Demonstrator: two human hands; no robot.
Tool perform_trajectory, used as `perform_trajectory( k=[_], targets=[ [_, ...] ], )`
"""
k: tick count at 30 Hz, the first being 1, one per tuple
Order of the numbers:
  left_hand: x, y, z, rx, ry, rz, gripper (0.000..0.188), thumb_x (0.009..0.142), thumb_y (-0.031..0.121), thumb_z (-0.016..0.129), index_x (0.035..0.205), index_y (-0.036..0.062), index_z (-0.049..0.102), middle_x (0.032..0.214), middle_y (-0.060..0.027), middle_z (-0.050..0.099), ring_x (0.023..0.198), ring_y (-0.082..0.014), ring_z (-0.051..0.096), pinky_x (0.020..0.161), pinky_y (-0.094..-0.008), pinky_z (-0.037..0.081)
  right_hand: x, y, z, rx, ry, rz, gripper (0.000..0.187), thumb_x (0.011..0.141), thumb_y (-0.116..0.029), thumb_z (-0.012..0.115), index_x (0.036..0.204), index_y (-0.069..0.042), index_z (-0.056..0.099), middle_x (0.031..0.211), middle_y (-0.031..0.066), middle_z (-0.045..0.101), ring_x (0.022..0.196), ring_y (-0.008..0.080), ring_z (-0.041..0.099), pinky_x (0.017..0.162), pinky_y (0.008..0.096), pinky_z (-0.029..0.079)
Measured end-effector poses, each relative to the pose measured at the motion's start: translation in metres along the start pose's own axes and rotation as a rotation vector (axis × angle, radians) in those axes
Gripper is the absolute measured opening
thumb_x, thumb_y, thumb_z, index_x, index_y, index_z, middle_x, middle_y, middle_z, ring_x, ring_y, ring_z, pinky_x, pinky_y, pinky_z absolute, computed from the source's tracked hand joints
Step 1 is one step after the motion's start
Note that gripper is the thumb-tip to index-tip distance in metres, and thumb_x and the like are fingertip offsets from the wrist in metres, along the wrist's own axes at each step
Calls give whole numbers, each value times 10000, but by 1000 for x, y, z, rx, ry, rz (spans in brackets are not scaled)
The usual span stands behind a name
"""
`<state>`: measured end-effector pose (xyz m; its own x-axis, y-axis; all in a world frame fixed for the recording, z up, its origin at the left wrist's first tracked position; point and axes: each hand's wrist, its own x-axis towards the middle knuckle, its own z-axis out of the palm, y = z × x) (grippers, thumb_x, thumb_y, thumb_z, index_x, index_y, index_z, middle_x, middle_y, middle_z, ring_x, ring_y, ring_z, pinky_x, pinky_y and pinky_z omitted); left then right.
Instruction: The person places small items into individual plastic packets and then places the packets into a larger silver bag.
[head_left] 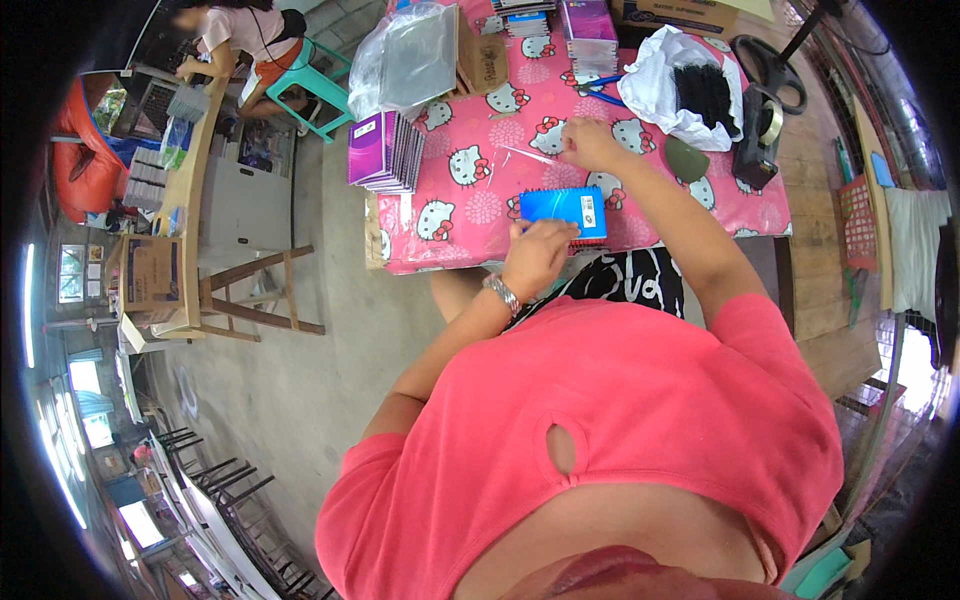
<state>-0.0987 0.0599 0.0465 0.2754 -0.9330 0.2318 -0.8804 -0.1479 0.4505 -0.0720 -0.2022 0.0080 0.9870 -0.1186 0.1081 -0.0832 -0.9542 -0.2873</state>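
In front of me on the table lies a blue spiral notebook [565,208], its black coil along the far edge and a white label on its cover. A red edge shows beneath its near side. My left hand [538,255] holds down its near left part, thumb by the left edge and fingers over the cover. Beyond the notebook, my right hand [592,145] is closed with its fingertips low over the tablecloth. A thin white strip [530,154] meets those fingertips; whether they pinch it is too small to tell.
A pink cat-print tablecloth [483,207] covers the table. Purple notebooks [385,152] stand stacked at left, more [590,40] at the back. Blue-handled pliers [603,90], a white bag of black coils [700,90] and a tape dispenser [757,145] lie right. Another person [245,40] works far left.
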Motion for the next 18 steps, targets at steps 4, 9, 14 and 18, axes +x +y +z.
perform_trajectory(
  k=[4,9,14,18],
  targets=[
    [12,-26,8,-117,62,1,243,753,8,545,918,147,658,987,-8,659,949,-196,577,826,-363,321,-20,-37,-48,616,-82,7,259,743,-189,605,980,-89,624,912,113,637,890,287,620,749,481,478],
    [22,-22,19,13,117,-109,238,672,28,613,892,116,611,1032,-50,592,1000,-244,521,829,-429,347,-67,-68,-30,34,68,-83,211,719,-159,597,909,-90,656,854,103,626,832,283,611,773,466,438],
    [35,3,5,339,552,-183,288,673,79,629,957,120,597,1004,-57,569,1015,-261,498,835,-507,348,-121,-110,-32,-11,235,-17,139,764,-152,555,826,-81,657,944,95,588,940,239,551,855,428,399],
    [26,-8,-4,547,249,-184,302,721,151,615,1022,126,623,985,-40,570,1010,-247,501,872,-568,321,-132,-116,-13,-145,465,-148,124,777,-132,525,854,-92,613,970,64,577,1007,209,536,959,425,360]
  ],
)
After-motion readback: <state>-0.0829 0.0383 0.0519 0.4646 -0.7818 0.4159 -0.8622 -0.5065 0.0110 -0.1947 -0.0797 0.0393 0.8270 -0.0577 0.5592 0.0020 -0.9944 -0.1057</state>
